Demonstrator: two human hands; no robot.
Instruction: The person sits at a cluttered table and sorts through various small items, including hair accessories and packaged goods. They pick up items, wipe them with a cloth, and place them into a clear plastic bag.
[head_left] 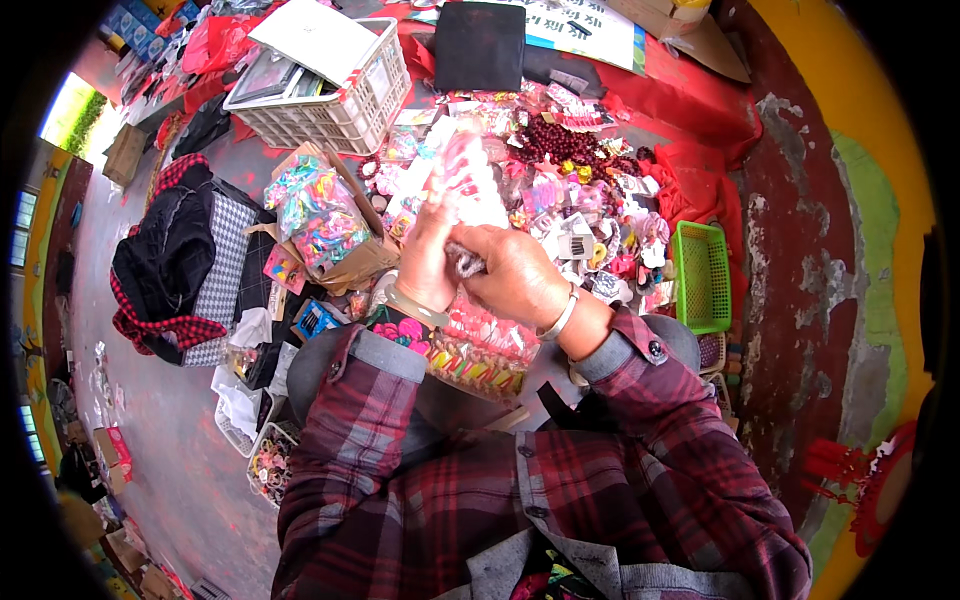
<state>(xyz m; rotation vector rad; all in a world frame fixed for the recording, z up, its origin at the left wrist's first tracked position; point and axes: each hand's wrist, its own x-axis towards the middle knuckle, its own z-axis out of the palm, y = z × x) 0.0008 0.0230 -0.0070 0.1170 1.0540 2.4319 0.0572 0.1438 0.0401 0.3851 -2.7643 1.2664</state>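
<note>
In front of my chest I hold a clear plastic bag with red and white things in it; glare washes out its upper part. My left hand stands upright against the bag's left side, fingers pointing away from me. The bunched clear plastic at its near end is pinched by my right hand. Both wrists wear pale bangles. Below the hands, at my lap, lies a bundle of pink and yellow packaged pieces, partly covered by my wrists. What exactly the bag contains is too bright to make out.
Beyond my hands spreads a heap of small trinkets with dark red beads. To the left stand a cardboard box of colourful bagged pieces and a white crate. A green basket is at the right, beside a peeling wall.
</note>
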